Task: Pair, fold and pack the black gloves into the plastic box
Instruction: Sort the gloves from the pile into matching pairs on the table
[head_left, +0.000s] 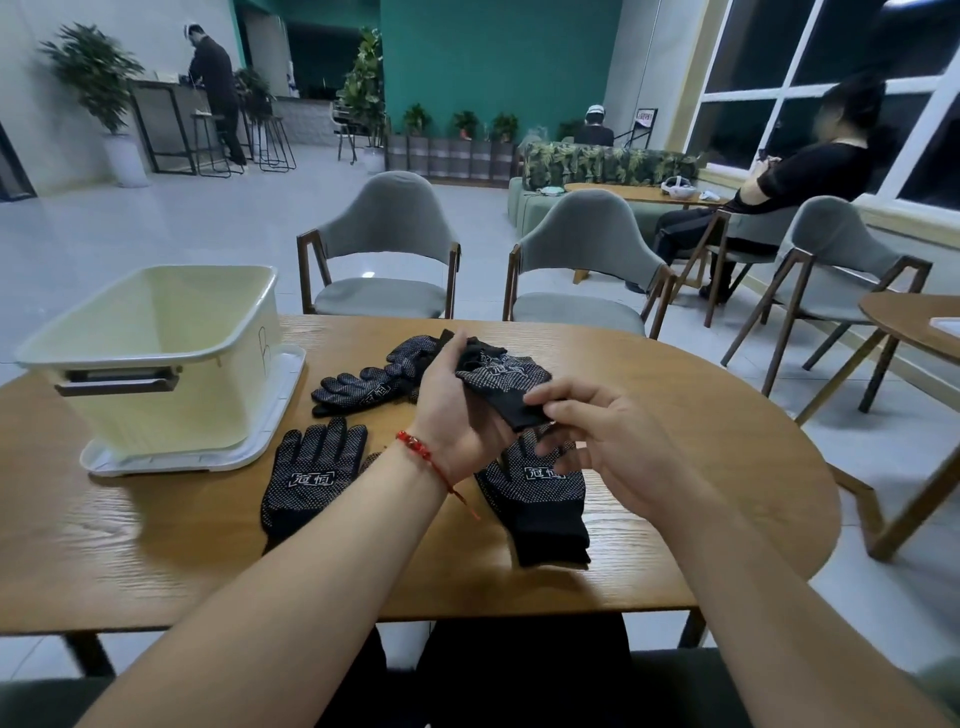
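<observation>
L hand (457, 410) gripped a bunched glove (501, 382) above the desk (675, 467); R hand (608, 441) pinched its near cuff. Left glove (306, 483) & right glove (540, 499) lay flat on the near side, dots up, the right one partly under the hands. Glove pile (374, 379) sat just beyond. Box (171, 415) stood at left on a white lid (270, 415).

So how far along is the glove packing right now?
Done: nothing visibly packed; the plastic box shows no gloves. In hand: left hand and right hand grip a glove bundle. Left: the near-left glove, near-right glove and far pile lie loose.
</observation>
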